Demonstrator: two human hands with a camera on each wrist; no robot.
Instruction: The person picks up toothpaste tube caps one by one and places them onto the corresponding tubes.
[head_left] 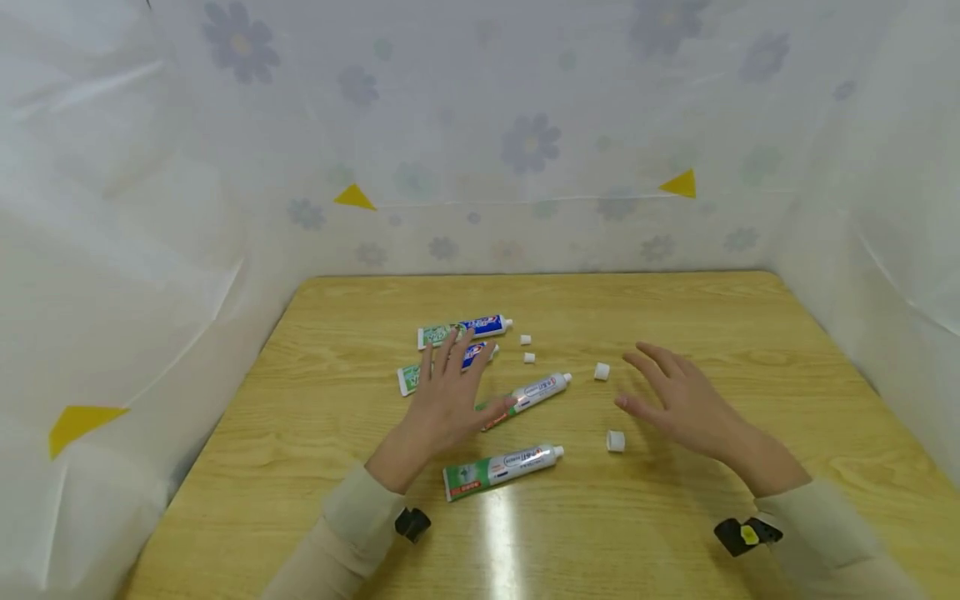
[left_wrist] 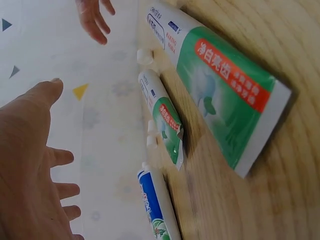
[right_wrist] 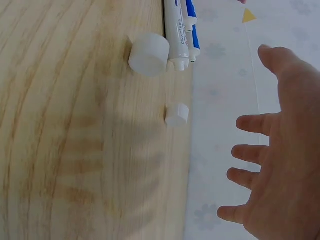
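My left hand (head_left: pixel 444 400) is spread over the toothpaste tubes, its fingers and thumb apart and nothing in its grasp. In the head view it overlaps a blue and green tube (head_left: pixel 408 379) and the green end of a silver tube (head_left: pixel 543 389). Another blue and green tube (head_left: pixel 483 326) lies farther back, and a silver and green tube (head_left: pixel 502 471) lies nearest me. All four nozzles are bare and point right. My right hand (head_left: pixel 686 402), fingers extended and holding nothing, hovers right of two larger white caps, a far cap (head_left: pixel 602 372) and a near cap (head_left: pixel 616 441).
Two small white caps, a back one (head_left: pixel 526 340) and a front one (head_left: pixel 529 358), lie beside the blue tubes' nozzles. The wooden table (head_left: pixel 337 317) is enclosed by white sheeting (head_left: pixel 465 125) with flower prints behind and plain sheets on both sides.
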